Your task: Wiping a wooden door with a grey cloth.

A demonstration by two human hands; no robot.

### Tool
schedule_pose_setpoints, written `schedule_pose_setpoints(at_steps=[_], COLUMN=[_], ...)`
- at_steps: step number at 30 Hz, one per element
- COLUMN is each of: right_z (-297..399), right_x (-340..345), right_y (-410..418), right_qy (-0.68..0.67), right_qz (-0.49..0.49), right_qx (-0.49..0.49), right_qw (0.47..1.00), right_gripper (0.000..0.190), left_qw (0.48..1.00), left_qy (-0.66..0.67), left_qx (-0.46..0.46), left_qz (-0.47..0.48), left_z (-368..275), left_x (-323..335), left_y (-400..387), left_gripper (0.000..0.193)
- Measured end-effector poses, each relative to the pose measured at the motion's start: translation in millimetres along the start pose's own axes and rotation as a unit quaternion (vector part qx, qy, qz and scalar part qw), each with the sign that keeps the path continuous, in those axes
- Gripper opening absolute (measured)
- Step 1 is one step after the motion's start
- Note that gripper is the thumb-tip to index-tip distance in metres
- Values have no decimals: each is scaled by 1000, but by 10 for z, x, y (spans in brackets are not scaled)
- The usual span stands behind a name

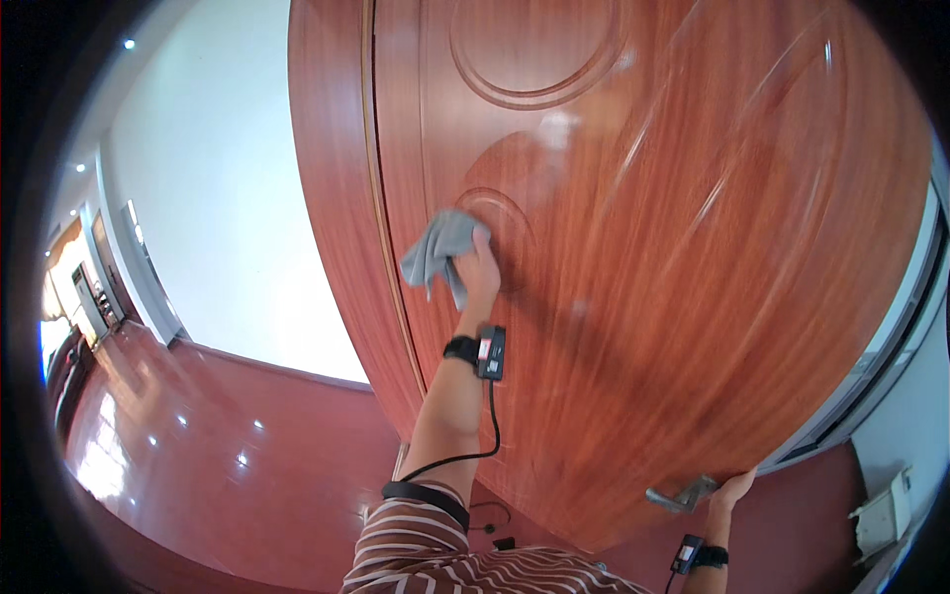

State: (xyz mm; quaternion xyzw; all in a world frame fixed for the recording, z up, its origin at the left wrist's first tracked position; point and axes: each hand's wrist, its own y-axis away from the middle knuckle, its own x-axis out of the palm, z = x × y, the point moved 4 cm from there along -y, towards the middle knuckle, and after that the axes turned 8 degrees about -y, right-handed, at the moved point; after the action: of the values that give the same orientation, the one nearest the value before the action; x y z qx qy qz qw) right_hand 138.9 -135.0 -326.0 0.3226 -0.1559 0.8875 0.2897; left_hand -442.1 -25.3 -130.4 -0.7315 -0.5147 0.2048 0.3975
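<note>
Bunched in my left hand (pixel 481 273) is a grey cloth (pixel 439 251). The cloth lies against a glossy reddish-brown wooden door (pixel 638 267), beside a rounded molding near the hinge side. My left fingers are mostly hidden by the cloth. Low on the right, my right hand (pixel 732 491) holds the door's free edge, next to a metal lever handle (pixel 684 496). Its fingertips are out of sight behind that edge.
A wooden door frame (pixel 338 223) and a white wall (pixel 223 223) stand to the left. Shiny red floor (pixel 245 482) runs along a hallway. A black cable (pixel 496 419) hangs from my left wrist device (pixel 490 353). A pale object (pixel 885 514) stands at far right.
</note>
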Motion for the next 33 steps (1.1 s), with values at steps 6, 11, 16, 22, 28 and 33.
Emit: schedule_pose_setpoints(at_steps=[6,11,16,22,28,33], right_z=[100,60,-24,-81,-116,-10], right_x=[-93,-147,-98,-268,-199,4], right_y=[-249,-365,-366,-509,-612,-422], right_qy=[-12,35,45,42,65,61], right_qz=[19,-3,43,32,30,16], right_qx=[-17,-16,-43,-42,-56,-29], right_qw=[1000,999,997,998,996,998], right_gripper=[45,49,49,48,48,46], left_qw=[991,977,974,985,990,994], left_qy=[-17,-6,-6,-57,-85,-3], left_qx=[-108,69,154,141,12,26], left_qz=[74,203,164,87,107,103], left_z=[14,-441,-870,-556,119,-369], left_x=[151,185,117,85,0,-52], left_y=[1422,1638,632,12,672,1453], left_gripper=[46,42,39,37,40,38])
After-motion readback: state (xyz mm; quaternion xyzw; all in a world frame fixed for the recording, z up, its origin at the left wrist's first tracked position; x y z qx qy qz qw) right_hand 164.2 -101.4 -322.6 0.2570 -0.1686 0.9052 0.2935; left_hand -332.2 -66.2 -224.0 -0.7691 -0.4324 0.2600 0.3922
